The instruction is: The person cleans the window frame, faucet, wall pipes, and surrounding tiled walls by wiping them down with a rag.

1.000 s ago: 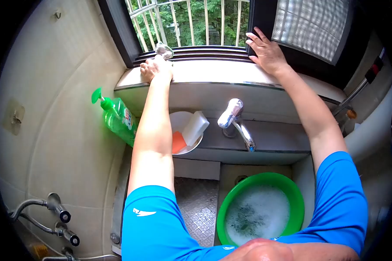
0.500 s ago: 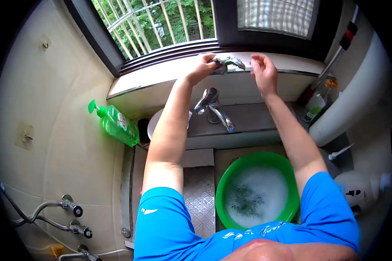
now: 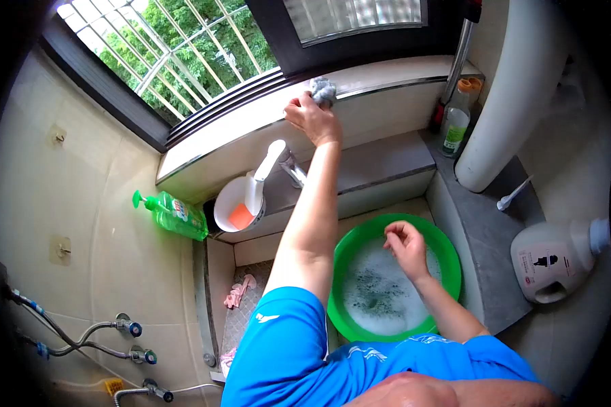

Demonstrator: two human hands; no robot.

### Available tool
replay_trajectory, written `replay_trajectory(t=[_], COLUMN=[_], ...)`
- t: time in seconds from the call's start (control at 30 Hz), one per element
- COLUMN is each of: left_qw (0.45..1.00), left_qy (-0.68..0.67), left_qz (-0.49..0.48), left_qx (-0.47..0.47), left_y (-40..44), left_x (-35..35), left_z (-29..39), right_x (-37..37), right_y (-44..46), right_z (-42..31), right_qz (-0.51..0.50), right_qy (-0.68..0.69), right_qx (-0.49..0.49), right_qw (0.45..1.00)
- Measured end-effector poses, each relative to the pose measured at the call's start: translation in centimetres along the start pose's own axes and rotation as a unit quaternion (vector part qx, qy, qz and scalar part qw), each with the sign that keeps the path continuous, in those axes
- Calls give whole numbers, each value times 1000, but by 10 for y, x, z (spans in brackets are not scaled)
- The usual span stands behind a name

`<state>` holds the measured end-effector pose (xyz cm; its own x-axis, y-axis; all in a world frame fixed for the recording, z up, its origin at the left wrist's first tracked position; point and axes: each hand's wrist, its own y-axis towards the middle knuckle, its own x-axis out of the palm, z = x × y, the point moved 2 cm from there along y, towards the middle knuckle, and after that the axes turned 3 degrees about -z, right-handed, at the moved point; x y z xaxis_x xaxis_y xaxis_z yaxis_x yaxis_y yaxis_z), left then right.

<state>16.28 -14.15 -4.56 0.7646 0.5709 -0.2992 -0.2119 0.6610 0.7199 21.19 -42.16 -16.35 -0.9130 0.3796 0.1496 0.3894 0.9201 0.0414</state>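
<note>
My left hand (image 3: 313, 123) is stretched out to the window sill, its fingers curled. A small bunched grey cloth (image 3: 323, 91) sticks out at the thumb side of that hand, over the sill; the grip itself is partly hidden. My right hand (image 3: 407, 249) hovers above the green basin (image 3: 453, 271), fingers loosely bent, with nothing visible in them. White suds and water (image 3: 380, 298) fill the basin. Pink cloth (image 3: 240, 292) lies on the textured sink floor, left of my left arm.
A chrome tap (image 3: 290, 168) stands behind the basin beside a white cup (image 3: 227, 203) with something orange inside. A green pump bottle (image 3: 176, 216) is at the left wall. Rightward are a glass bottle (image 3: 456, 122), a thick white pipe (image 3: 502, 102) and a big jug (image 3: 550, 261).
My right hand has dropped from the sill to above the basin. The cloth in my left hand has gone from spread out to bunched. The view has shifted right, uncovering the cup and pink cloth.
</note>
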Motion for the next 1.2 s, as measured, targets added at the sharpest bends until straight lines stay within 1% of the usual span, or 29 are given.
replay_trajectory(t=[0.03,0.1,0.2,0.33,0.37,0.4,0.43,0.47,0.5,0.53,0.57,0.63,0.67,0.7,0.77,0.8,0.83,0.9,0.93,0.97,1.03,1.07,1.2], left_qw=[998,988,985,983,983,984,983,983,986,985,985,988,992,992,994,993,993,990,989,989,977,970,970], left_qy=[4,35,33,18,21,27,32,29,30,29,22,10,-11,-12,-41,-42,-44,-24,-3,-3,64,75,65], left_qz=[36,112,137,131,127,97,70,69,5,-61,-61,-146,-119,-123,-35,-2,-7,59,24,22,-103,-165,-192], left_qx=[47,97,103,124,130,148,166,168,164,160,163,48,29,28,95,114,114,126,148,147,175,160,134], left_y=[-8,-20,-35,-38,-40,-43,-46,-54,-65,-73,-81,-90,-92,-89,-75,-67,-66,-69,-76,-87,-114,-128,-123], left_x=[8,20,39,45,40,39,38,38,42,46,50,56,61,63,67,62,71,86,89,91,103,114,95], left_z=[0,-3,-9,-14,-16,-18,-18,-22,-28,-29,-27,-14,-6,6,29,48,46,40,29,21,-1,-18,5], right_x=[-3,-11,-25,-28,-27,-27,-25,-22,-20,-19,-21,-21,-23,-24,-24,-25,-25,-27,-27,-28,-27,-27,-28], right_y=[-10,-26,-40,-40,-38,-39,-41,-42,-42,-45,-47,-52,-55,-56,-56,-56,-55,-53,-54,-53,-54,-53,-55], right_z=[-8,-9,10,33,34,33,34,35,34,33,35,35,34,32,29,27,26,26,28,29,25,24,23], right_qz=[-20,-43,-42,-13,-33,-53,-51,-70,-89,-115,-109,-153,-158,-155,-148,-145,-149,-151,-150,-148,-147,-144,-141], right_qy=[-16,-9,5,37,3,-33,-31,-53,-75,-108,-110,-213,-224,-224,-233,-233,-224,-216,-232,-247,-242,-238,-263], right_qx=[19,24,25,39,53,66,65,49,32,40,36,-14,-10,-8,-19,-15,-25,-30,-31,-33,-22,-16,-29], right_qw=[999,999,999,998,998,996,996,995,993,987,987,965,962,962,961,961,963,964,961,957,959,960,954])
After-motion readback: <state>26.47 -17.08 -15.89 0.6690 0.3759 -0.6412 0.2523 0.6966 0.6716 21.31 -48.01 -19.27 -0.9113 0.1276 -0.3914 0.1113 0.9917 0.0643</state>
